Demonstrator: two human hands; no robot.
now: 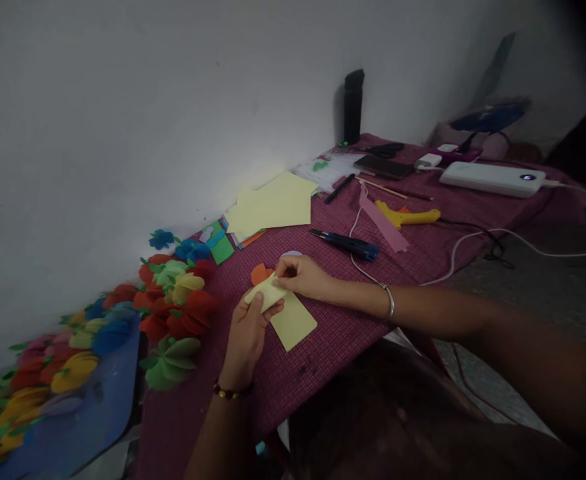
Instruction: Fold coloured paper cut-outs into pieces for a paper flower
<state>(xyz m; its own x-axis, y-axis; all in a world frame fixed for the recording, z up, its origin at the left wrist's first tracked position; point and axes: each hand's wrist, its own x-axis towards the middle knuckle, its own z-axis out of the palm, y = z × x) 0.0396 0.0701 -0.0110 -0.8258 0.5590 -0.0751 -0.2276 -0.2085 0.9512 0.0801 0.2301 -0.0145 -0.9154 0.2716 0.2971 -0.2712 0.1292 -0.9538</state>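
Between my two hands is a piece of pale yellow paper (267, 293), held a little above the table. My left hand (247, 333) grips its near left end, thumb on top and fingers beneath. At its far right edge, my right hand (305, 277) pinches the paper between thumb and fingertips. Just below them a pale yellow paper strip (295, 325) lies flat on the cloth. Behind my fingers sits an orange paper piece (259, 274), partly hidden, and the edge of a pale lilac piece (291, 253) shows beyond my right hand.
Colourful paper pumpkins (177, 300) crowd the left, some on a blue board (107, 407). Yellow sheets (273, 208) lie near the wall. A box cutter (345, 244), pink paper strip (383, 219), yellow glue gun (413, 217), white power bank (493, 180) and cables occupy the right.
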